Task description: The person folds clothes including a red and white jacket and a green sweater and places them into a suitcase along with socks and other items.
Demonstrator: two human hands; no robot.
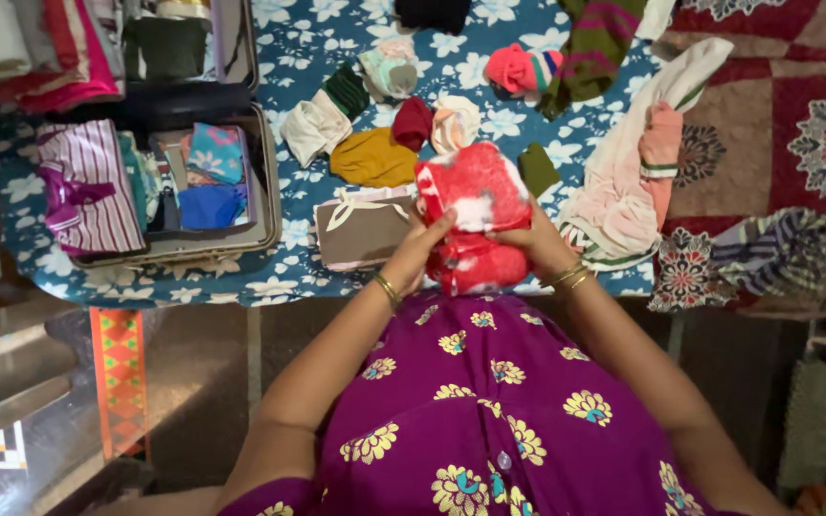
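Both hands [480, 247] clasp red-white cloth [470, 215] between them.

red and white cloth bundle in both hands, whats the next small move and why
Probably carry the red and white cloth bundle left to the open suitcase. Left hand and right hand already clasp it rolled tight, and folded pieces sit packed in the case, with some room seemingly near its front.

- A bed [289, 277] fills the upper view, spread with a blue sheet [308, 38] patterned in white flowers.
- To the right lies a red patchwork quilt [776, 124].
- Below the bed's edge, a dark polished floor [193, 382] reflects soft light.
- An orange patterned strip [119, 377] hangs at the left.
- A pale ledge [2, 373] crosses the lower left corner.
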